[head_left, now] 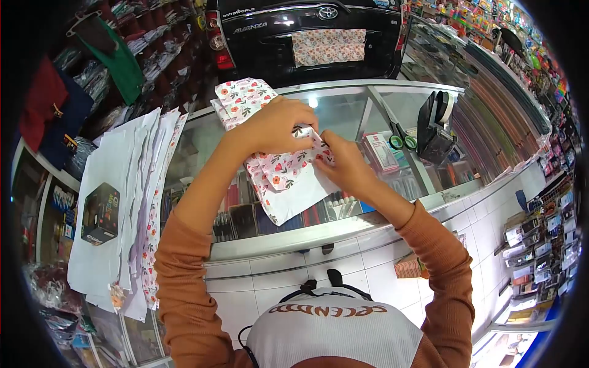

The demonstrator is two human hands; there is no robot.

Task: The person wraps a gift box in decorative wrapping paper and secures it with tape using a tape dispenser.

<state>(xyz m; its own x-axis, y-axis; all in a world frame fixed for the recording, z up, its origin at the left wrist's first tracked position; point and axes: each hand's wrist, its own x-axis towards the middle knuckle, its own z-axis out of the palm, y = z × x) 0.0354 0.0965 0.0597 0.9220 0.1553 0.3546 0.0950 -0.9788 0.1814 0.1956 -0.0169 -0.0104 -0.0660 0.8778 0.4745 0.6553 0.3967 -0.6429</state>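
Note:
White wrapping paper with red flowers and dark leaves (277,179) lies on the glass counter (343,110), folded around something that I cannot see. A loose flap shows its plain white underside toward me. My left hand (283,126) reaches over the wrapped part, its fingers bent down and closed on a raised fold of the paper. Just to its right, my right hand (345,161) pinches the paper's right edge between thumb and fingers. The two hands almost meet at the fold.
Green-handled scissors (402,140) and a black tape dispenser (437,132) are on the counter at right. Stacked paper sheets (110,159) with a black box (101,214) on top lie at left. Behind the counter stands a black car (264,46).

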